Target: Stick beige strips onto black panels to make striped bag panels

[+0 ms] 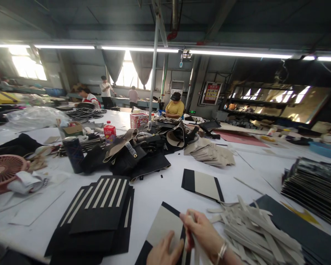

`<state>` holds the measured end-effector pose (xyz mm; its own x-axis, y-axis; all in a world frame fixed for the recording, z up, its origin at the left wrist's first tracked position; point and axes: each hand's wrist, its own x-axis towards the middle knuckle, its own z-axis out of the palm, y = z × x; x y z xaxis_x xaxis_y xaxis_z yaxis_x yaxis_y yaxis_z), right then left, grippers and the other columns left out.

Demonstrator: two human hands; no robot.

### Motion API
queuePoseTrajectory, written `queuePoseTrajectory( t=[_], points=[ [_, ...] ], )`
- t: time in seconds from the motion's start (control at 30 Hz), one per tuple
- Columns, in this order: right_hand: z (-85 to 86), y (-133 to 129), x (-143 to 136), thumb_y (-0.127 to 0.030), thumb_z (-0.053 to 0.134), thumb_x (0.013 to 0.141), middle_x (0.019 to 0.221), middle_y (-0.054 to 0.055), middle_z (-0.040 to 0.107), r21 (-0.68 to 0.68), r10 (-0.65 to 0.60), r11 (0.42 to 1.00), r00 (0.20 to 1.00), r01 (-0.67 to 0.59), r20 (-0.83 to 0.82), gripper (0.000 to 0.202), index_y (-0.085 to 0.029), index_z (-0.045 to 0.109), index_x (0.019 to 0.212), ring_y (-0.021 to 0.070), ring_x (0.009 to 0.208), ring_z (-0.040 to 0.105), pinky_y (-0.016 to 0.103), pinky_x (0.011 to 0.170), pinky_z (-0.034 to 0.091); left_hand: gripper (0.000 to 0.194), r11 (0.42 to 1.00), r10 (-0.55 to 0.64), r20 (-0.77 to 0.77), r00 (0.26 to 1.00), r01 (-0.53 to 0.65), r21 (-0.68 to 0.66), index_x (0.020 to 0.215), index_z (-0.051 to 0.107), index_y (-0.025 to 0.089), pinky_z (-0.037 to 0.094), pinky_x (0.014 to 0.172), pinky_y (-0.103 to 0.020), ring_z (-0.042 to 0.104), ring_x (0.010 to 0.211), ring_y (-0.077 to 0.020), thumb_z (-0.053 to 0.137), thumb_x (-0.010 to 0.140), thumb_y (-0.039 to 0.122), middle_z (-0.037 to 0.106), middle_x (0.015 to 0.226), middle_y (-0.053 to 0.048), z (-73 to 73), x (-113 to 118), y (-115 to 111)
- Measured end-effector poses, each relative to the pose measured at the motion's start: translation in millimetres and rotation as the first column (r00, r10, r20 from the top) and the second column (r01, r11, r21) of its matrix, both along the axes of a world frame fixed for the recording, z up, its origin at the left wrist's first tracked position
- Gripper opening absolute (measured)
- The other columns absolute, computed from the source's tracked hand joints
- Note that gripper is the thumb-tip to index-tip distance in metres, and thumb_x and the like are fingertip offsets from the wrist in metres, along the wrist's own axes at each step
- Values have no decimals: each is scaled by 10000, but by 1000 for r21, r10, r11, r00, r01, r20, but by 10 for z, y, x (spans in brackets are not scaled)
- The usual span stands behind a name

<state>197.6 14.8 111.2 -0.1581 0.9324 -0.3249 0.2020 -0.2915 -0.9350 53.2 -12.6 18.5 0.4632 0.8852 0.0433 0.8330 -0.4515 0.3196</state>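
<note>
At the bottom centre lies a black panel with a grey face. My left hand rests on it, fingers spread and pressing near its right edge. My right hand, with a bracelet at the wrist, is closed in a pinch over that edge. A pale grey strip hangs down from its fingers. To the right is a loose heap of grey strips. Beyond my hands lies a similar black-and-grey panel. On the left are stacked black panels, some with rows of pale strips on them.
Black bag parts pile up mid-table, beside stacked beige pieces. A dark tumbler, a red bottle and a pink fan stand left. A dark stack is at right. Several people work farther back.
</note>
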Motion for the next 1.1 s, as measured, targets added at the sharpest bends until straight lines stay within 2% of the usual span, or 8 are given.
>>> queuePoseTrajectory(
  t=[0.1,0.2,0.33,0.57,0.73,0.83,0.97,1.1],
  points=[
    [-75,328,245,-503,432,764,496,-67,488,-69,-60,995,980,74,188,279,-231,390,716,101,351,434,256,391,426,785,969,-55,-34,998,45,-245,1341,337,371,520,735,-521,596,956,-391,696,647,443,225,1462,-125,318,99,261],
    [-282,533,305,-351,512,684,454,-93,393,-44,-42,997,907,66,419,167,-219,414,655,76,324,345,222,352,355,742,955,-23,-11,1000,19,-297,1343,345,344,493,777,-549,596,946,-399,641,668,431,182,1479,-108,504,162,379],
    [-479,652,177,-129,588,493,451,-61,445,32,-38,999,826,24,563,109,-182,500,528,99,458,451,209,434,330,785,939,2,-23,1000,-10,-343,1384,269,304,471,798,-565,577,974,-416,601,678,392,173,1476,-132,557,216,377],
    [-604,850,86,-86,559,435,471,-28,498,13,13,999,711,-31,703,101,-173,535,481,141,535,512,239,479,324,753,945,47,1,999,-45,-325,1373,306,285,477,764,-558,600,904,-401,592,689,417,196,1476,-118,482,291,348],
    [-514,690,-27,-74,505,429,424,-43,445,-23,117,990,740,-136,662,97,-171,515,434,130,524,490,217,448,289,605,958,80,45,996,-64,-280,1277,462,263,472,798,-508,596,915,-358,577,707,429,342,1419,-106,410,288,320],
    [-398,467,-139,-82,489,450,428,-60,443,-22,185,977,782,-214,595,98,-171,531,459,103,490,459,199,427,278,663,965,61,110,992,-30,-259,1313,412,278,473,812,-464,583,942,-328,602,695,423,453,1329,-95,354,225,302],
    [-289,354,-136,-145,498,551,542,-49,523,84,54,988,810,-127,584,84,-175,553,607,100,547,479,193,481,330,623,982,-66,153,986,91,-167,1212,489,411,468,832,-409,544,1023,-306,693,626,476,315,1438,-8,212,7,168],
    [-287,447,5,-206,578,564,607,-19,554,159,-84,987,764,-25,639,95,-175,532,641,130,601,496,233,549,338,245,998,56,103,993,-58,12,1005,625,432,475,791,-343,562,986,-253,614,760,428,498,1302,29,19,-243,-124]
  ],
)
